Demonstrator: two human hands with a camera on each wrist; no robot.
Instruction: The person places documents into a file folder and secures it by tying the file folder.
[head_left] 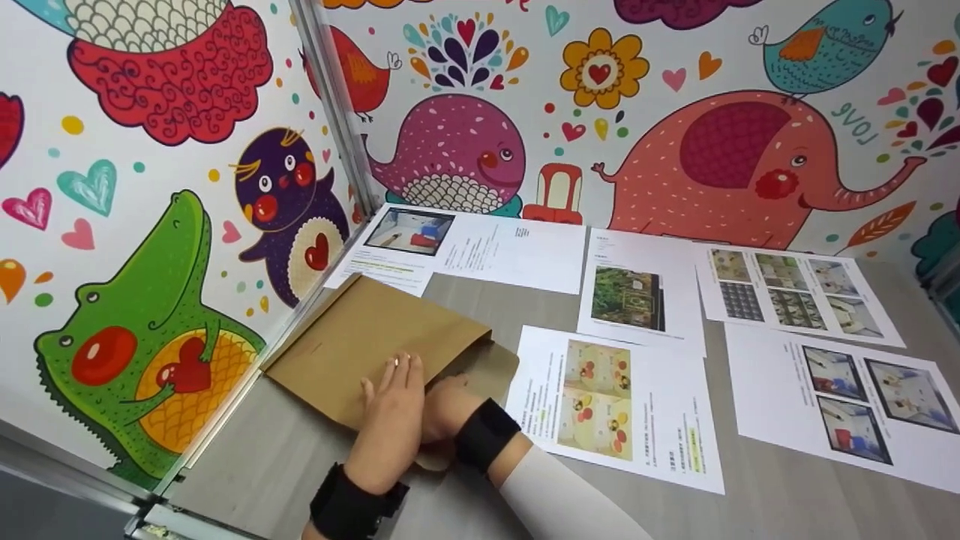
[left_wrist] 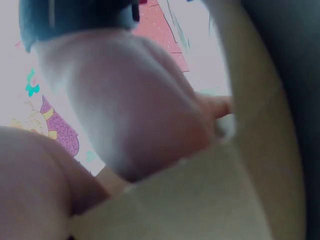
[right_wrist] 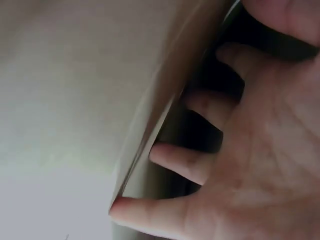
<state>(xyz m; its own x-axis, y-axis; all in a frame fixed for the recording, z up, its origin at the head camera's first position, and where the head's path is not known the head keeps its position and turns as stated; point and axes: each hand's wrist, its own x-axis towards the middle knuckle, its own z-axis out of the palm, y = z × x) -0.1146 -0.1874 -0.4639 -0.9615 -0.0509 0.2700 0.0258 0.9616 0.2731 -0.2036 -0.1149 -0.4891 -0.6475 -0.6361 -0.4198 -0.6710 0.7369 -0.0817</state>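
A brown kraft-paper document envelope (head_left: 352,330) lies on the table at the left, its opening towards the right with a flap (head_left: 501,367) out. On its upper panel rests my left hand (head_left: 394,416), fingers extended. My right hand (head_left: 450,405) reaches into the opening beneath that panel, so its fingers are hidden in the head view. In the right wrist view the right hand (right_wrist: 250,145) has its fingers spread, some tips against the edge of the paper (right_wrist: 75,100). The left wrist view shows the right hand (left_wrist: 130,105) entering behind the envelope's edge (left_wrist: 175,205).
Several printed sheets lie on the grey table (head_left: 480,300): one sheet (head_left: 517,247) behind the envelope, another (head_left: 675,412) close to its right, more farther right. Cartoon-printed panels (head_left: 600,150) stand along the back and left, with a metal post (head_left: 330,97) at their corner.
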